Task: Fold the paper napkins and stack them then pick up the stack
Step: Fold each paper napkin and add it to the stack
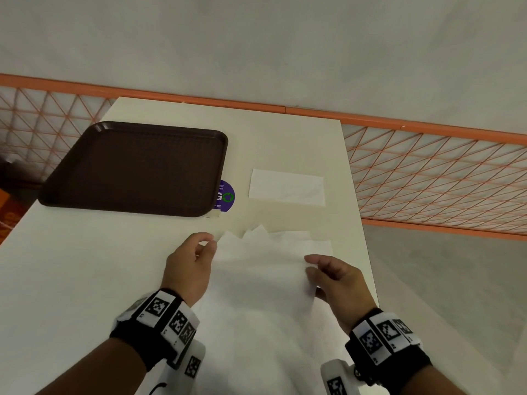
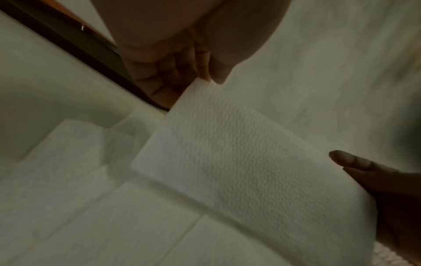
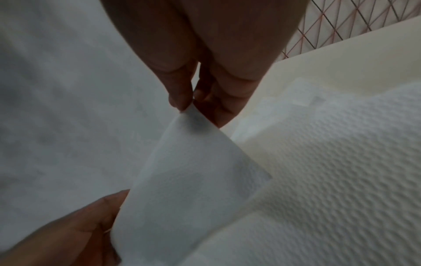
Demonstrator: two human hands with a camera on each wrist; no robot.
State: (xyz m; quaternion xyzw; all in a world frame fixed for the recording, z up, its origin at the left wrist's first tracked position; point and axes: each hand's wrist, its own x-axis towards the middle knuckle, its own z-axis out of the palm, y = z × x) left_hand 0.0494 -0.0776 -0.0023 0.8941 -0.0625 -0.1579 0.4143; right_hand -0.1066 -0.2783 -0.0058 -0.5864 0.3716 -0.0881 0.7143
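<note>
Here, at the near right edge of a cream table [image 1: 85,266], the left hand [image 1: 189,265] and right hand [image 1: 338,280] each pinch a corner of a white paper napkin [image 1: 256,269], lifting it off a loose pile of napkins [image 1: 265,337] that runs out of the head view's bottom. A folded napkin [image 1: 286,187] lies flat near the right edge, with bare surface between it and the pile. A brown tray [image 1: 137,169] overhangs the far left edge, half covering a purple sticker [image 1: 225,196]; both wrist views are dim.
</note>
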